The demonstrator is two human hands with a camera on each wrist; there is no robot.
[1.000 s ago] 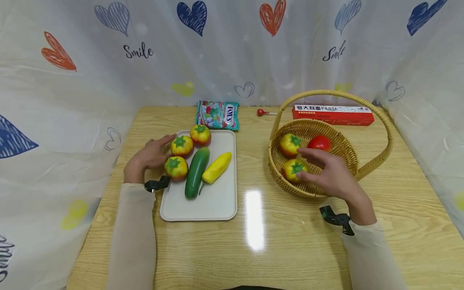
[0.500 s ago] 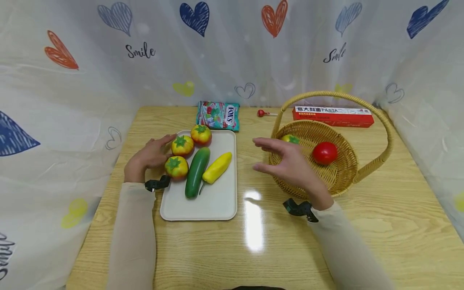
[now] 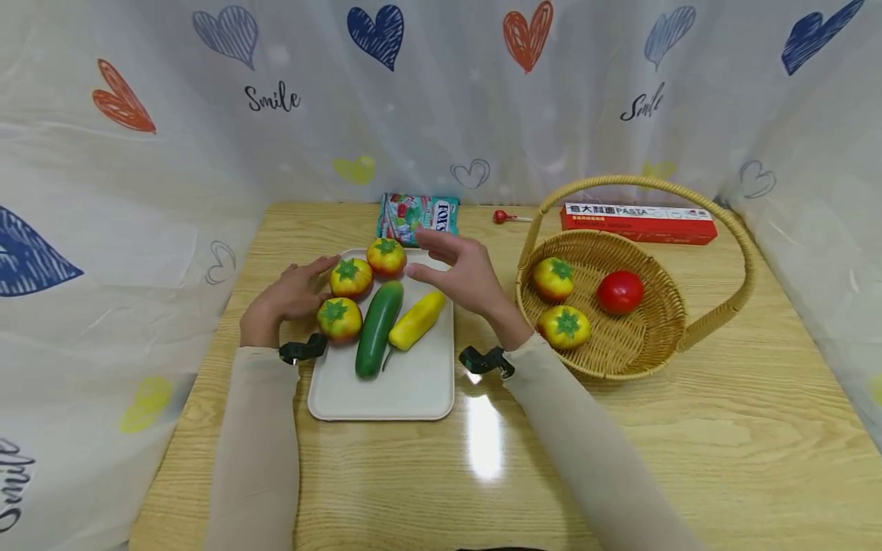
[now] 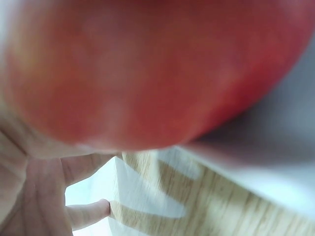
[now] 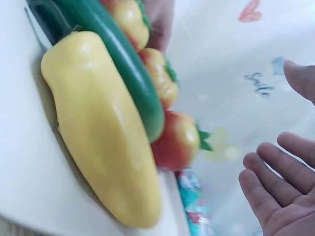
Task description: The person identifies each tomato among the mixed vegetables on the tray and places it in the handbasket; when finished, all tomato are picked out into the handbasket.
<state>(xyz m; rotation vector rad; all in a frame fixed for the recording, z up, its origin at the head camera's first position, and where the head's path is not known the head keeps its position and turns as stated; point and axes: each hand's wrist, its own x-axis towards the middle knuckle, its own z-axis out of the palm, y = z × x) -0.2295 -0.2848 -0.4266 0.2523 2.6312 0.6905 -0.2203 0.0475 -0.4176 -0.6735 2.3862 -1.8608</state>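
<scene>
The right grip (image 3: 463,275), thumb and fingers apart, hangs above the tray (image 3: 379,402); leftward lie a cucumber (image 3: 379,329), a yellow pepper (image 3: 417,321) and three fruits (image 3: 352,277). The left grip (image 3: 292,295), fingers spread beside these, perhaps steadies them. Rightward, a basket (image 3: 620,363) holds two similar fruits (image 3: 553,279) and a red tomato (image 3: 620,292).

The red box (image 3: 639,226) behind the basket (image 3: 667,314) says 意大利面 and PASTA. The bag (image 3: 406,218) left of the basket says FOX'S. The curtain (image 3: 441,99) behind the basket says Smile.
</scene>
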